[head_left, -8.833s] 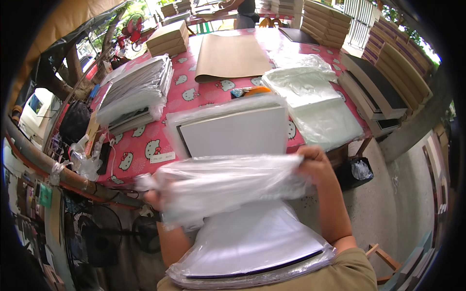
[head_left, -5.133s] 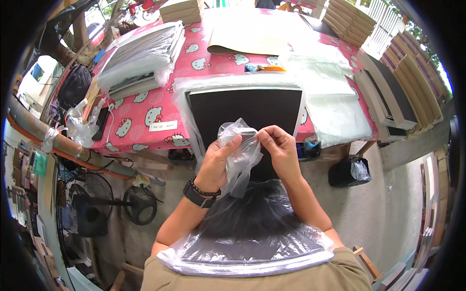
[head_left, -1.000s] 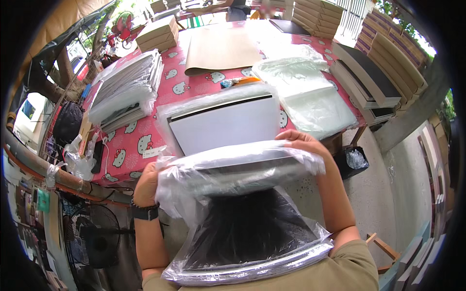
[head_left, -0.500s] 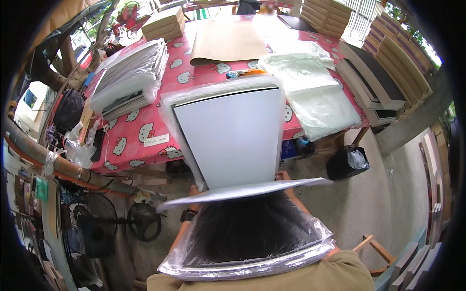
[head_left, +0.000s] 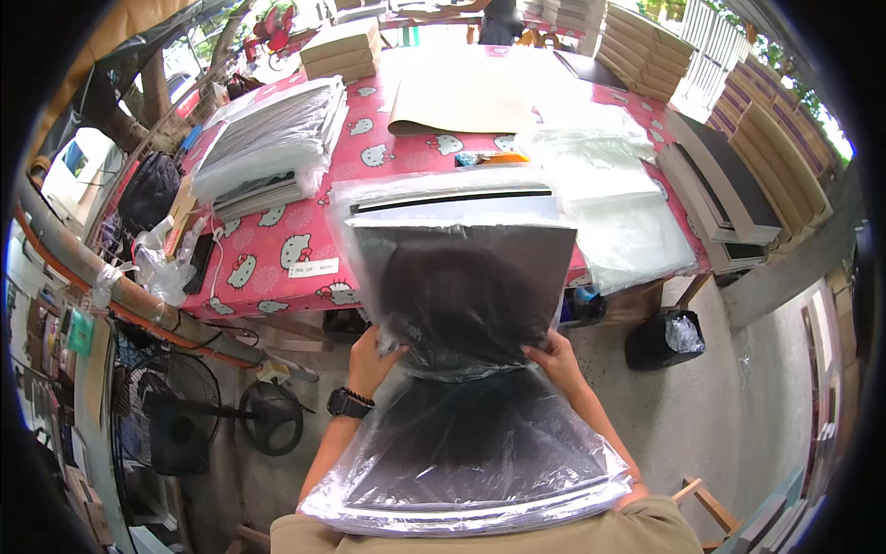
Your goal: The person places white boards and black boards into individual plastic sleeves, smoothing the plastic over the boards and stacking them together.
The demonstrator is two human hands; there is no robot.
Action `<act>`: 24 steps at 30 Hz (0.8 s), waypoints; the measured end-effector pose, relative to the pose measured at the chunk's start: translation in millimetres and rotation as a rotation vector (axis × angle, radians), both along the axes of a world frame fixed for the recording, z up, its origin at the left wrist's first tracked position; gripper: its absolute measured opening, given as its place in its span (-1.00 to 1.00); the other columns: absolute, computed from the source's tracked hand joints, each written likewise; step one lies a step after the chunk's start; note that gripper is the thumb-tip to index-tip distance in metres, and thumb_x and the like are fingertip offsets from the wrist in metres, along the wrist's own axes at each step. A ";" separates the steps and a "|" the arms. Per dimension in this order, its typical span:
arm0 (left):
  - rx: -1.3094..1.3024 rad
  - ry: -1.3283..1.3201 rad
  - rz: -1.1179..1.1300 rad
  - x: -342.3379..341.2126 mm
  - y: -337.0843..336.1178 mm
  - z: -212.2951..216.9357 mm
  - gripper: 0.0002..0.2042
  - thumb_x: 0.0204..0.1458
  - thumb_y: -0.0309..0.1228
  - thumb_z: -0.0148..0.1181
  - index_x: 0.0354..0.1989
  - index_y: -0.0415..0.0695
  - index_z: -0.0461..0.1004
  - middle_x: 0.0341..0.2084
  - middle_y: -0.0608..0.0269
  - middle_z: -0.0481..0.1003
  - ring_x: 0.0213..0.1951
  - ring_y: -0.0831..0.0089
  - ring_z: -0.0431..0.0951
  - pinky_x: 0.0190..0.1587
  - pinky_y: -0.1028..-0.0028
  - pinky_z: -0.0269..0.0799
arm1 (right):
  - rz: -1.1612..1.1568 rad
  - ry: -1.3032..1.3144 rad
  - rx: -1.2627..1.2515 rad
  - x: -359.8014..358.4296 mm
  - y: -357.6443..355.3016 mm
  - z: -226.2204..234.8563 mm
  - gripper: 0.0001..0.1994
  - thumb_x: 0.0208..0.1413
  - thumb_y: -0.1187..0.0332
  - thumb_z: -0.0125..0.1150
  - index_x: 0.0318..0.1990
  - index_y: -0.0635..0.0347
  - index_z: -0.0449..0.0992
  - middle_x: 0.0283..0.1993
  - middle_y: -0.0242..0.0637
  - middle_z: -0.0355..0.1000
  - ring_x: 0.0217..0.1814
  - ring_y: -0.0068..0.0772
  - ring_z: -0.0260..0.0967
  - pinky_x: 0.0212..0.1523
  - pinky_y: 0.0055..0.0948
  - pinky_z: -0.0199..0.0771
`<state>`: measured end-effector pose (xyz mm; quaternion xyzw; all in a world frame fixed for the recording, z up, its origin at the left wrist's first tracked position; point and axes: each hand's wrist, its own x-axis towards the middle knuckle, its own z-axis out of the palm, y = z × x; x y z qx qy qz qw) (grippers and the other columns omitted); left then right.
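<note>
The dark square board in a clear plastic bag stands almost upright in front of the person, above the lap and just before the near edge of the table with the pink patterned cloth. Its lower corners are held from both sides. The left hand grips the lower left corner, with the fingers closed on the bag and the board edge. The right hand does the same at the lower right corner, fingers also closed on the plastic. A black wristwatch sits on the left wrist.

Below the hands, a pile of the same dark bagged boards lies on the lap, touching the person's body. Behind the held board, a flat board in a clear bag rests on the table. To its right lies a loose heap of empty clear plastic bags, to its left a tall stack of bagged boards, and further back a sheet of brown cardboard.

I judge that the step in hand is lifting one packed board off the lap pile toward the table. The next move, I think, calls for a steady two-hand grip, because the plastic is slippery and the board could slide inside it.
</note>
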<state>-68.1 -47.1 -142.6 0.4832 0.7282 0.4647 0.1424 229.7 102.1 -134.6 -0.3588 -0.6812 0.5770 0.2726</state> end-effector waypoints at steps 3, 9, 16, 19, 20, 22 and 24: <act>0.049 0.009 -0.019 4.7 -14.1 -4.9 -0.68 -0.35 -0.41 0.27 -0.36 -0.21 0.39 -0.54 0.08 0.43 -0.47 0.21 0.44 -0.39 0.39 0.34 | 0.071 -0.112 0.187 21.2 -5.7 -27.7 -0.74 -0.18 0.56 0.17 -0.23 0.31 0.42 -0.33 -0.23 0.45 -0.26 -0.48 0.34 -0.18 -0.51 0.29; -0.184 0.203 -0.471 -19.9 -52.0 -62.2 -0.85 -0.23 -0.50 -0.01 -0.44 -0.06 0.44 -0.44 0.21 0.46 -0.38 0.24 0.46 -0.35 0.40 0.37 | 0.359 -0.494 0.273 33.6 -2.7 -29.1 -0.79 -0.16 0.40 0.07 -0.32 0.25 0.49 -0.30 -0.04 0.42 -0.25 -0.18 0.39 -0.17 -0.40 0.32; -0.478 0.458 -0.457 -17.2 -33.3 -75.1 -0.83 -0.20 -0.32 -0.04 -0.43 0.04 0.47 -0.40 0.27 0.46 -0.34 0.21 0.46 -0.33 0.33 0.38 | 0.174 -0.026 0.706 -39.9 37.0 129.9 -0.77 -0.29 0.70 -0.06 -0.42 0.31 0.44 -0.48 -0.23 0.39 -0.43 -0.39 0.33 -0.39 -0.53 0.32; -0.736 0.509 -0.420 -22.5 -33.1 -79.0 -0.77 -0.19 -0.21 -0.03 -0.42 0.01 0.48 -0.40 0.16 0.47 -0.34 0.14 0.47 -0.32 0.26 0.38 | 0.460 0.152 0.445 -68.0 18.0 157.9 -0.72 -0.19 0.64 0.01 -0.25 0.20 0.46 -0.31 -0.28 0.42 -0.24 -0.46 0.33 -0.27 -0.52 0.32; -0.849 0.511 -0.421 -33.1 -27.4 -66.9 -0.77 -0.16 -0.22 -0.06 -0.42 0.00 0.48 -0.42 0.13 0.47 -0.35 0.13 0.47 -0.32 0.24 0.38 | 0.770 0.134 0.336 -67.5 14.0 162.1 -0.71 -0.08 0.48 0.07 -0.13 0.16 0.42 -0.15 -0.29 0.39 -0.10 -0.42 0.29 -0.09 -0.44 0.26; -0.761 0.470 -0.226 -54.4 -19.6 -2.8 -0.86 -0.21 -0.41 0.02 -0.47 -0.12 0.47 -0.48 0.03 0.46 -0.39 0.12 0.47 -0.34 0.25 0.37 | 1.313 0.191 0.016 -71.2 0.6 143.9 -0.62 0.05 0.21 0.01 0.02 0.15 0.31 0.04 -0.18 0.26 0.10 -0.31 0.16 0.12 -0.38 0.05; -0.138 0.455 -0.017 -77.7 -22.5 45.9 -0.86 -0.19 -0.44 0.05 -0.50 -0.25 0.45 -0.57 0.06 0.45 -0.47 0.20 0.47 -0.38 0.34 0.36 | 1.519 0.031 0.014 -70.0 -16.2 111.9 -0.55 0.07 0.15 -0.04 0.09 0.14 0.22 0.16 -0.17 0.11 0.23 -0.27 -0.02 0.18 -0.37 -0.03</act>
